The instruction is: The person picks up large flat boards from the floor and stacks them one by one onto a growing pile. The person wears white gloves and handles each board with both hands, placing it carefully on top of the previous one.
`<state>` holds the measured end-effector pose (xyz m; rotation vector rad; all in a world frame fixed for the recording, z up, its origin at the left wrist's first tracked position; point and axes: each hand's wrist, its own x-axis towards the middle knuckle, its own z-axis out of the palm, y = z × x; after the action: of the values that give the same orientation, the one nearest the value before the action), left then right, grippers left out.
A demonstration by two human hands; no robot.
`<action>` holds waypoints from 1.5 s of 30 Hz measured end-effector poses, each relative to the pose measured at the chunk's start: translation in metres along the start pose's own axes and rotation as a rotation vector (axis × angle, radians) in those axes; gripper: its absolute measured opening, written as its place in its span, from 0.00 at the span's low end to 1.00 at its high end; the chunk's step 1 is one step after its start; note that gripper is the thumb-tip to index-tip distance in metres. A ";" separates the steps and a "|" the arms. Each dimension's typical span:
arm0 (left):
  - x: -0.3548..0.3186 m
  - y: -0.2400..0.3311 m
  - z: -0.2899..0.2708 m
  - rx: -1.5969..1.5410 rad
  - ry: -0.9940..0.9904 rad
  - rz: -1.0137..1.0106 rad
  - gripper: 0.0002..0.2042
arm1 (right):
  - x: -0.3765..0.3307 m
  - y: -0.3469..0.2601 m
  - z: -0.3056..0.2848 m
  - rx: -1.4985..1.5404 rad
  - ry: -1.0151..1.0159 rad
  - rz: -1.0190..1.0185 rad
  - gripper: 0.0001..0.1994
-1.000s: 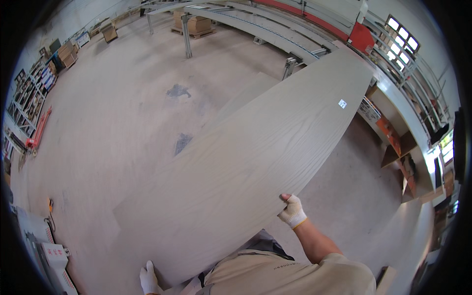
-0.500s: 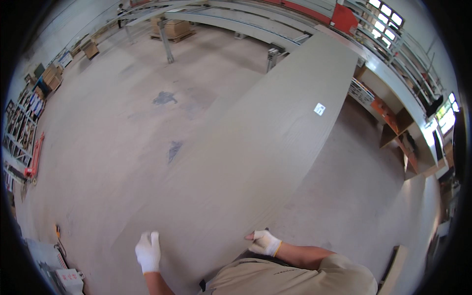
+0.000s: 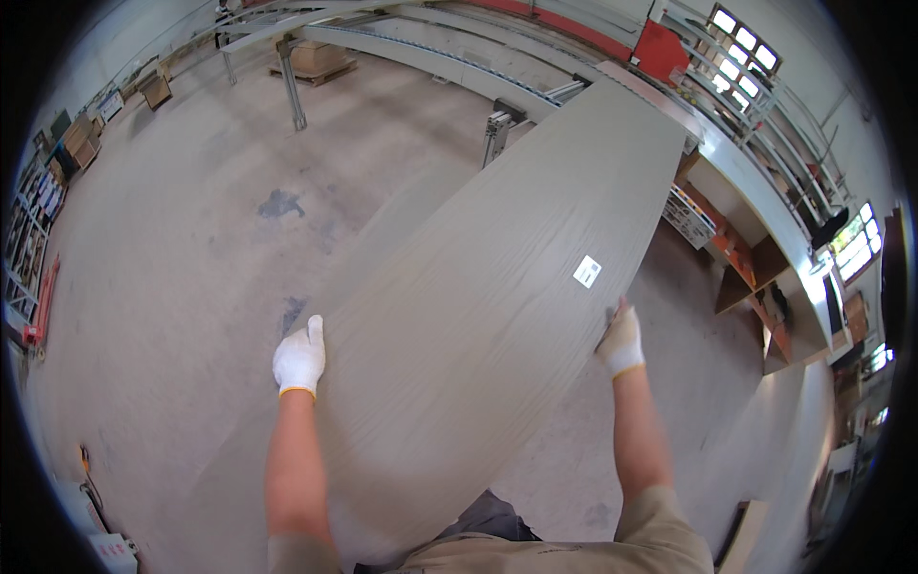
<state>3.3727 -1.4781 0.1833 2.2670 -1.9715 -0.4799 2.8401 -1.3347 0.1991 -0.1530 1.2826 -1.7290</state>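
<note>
A long grey-brown wood-grain panel (image 3: 478, 277) stretches from my waist to the far machine table. On its right half sits a small white label (image 3: 587, 272). My left hand (image 3: 300, 359), in a white knit glove, grips the panel's left edge with the thumb on top and the fingers hidden underneath. At the right edge, my right hand (image 3: 622, 340), gloved with bare fingertips showing, is closed on the panel and a little blurred. The panel's far end lies by the machine's edge, while its near end reaches my body.
A metal-framed machine table (image 3: 430, 67) with a red part (image 3: 660, 53) spans the back. To the right stands a workbench with open wooden shelves (image 3: 751, 253). A pallet with a stacked load (image 3: 316, 62) is far off. Racks and a red pallet jack (image 3: 43, 306) line the left.
Both hands have moved forward along the panel's edges, away from my body, and my arms are now stretched out. The panel and its label have come nearer to me.
</note>
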 end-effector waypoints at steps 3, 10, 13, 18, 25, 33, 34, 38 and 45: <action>0.003 0.001 0.001 0.039 -0.044 -0.005 0.39 | 0.048 -0.037 0.008 -0.107 0.201 0.008 0.30; -0.002 -0.016 -0.009 0.062 -0.090 -0.021 0.40 | 0.041 -0.014 0.010 -0.057 0.122 -0.051 0.29; -0.023 -0.060 -0.012 0.074 -0.084 -0.028 0.41 | 0.003 0.015 0.010 -0.019 0.090 -0.052 0.29; -0.072 -0.164 -0.017 0.107 -0.087 -0.095 0.41 | -0.087 0.079 0.021 0.054 0.157 0.063 0.27; -0.153 -0.314 -0.038 0.097 -0.059 -0.214 0.43 | -0.222 0.151 0.061 0.099 0.157 0.302 0.27; -0.254 -0.424 -0.085 0.097 0.122 -0.339 0.42 | -0.307 0.230 0.079 0.009 0.161 0.371 0.27; -0.264 -0.430 -0.092 0.105 0.137 -0.340 0.42 | -0.308 0.241 0.078 -0.021 0.161 0.370 0.28; -0.295 -0.458 -0.102 0.146 0.162 -0.358 0.41 | -0.323 0.262 0.088 -0.189 0.200 0.400 0.31; -0.335 -0.478 -0.120 0.138 0.195 -0.391 0.40 | -0.342 0.284 0.095 -0.310 0.181 0.440 0.34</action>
<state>3.8238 -1.0906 0.2211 2.6795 -1.5181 -0.1440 3.2529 -1.1501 0.1536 0.1058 1.5777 -1.1854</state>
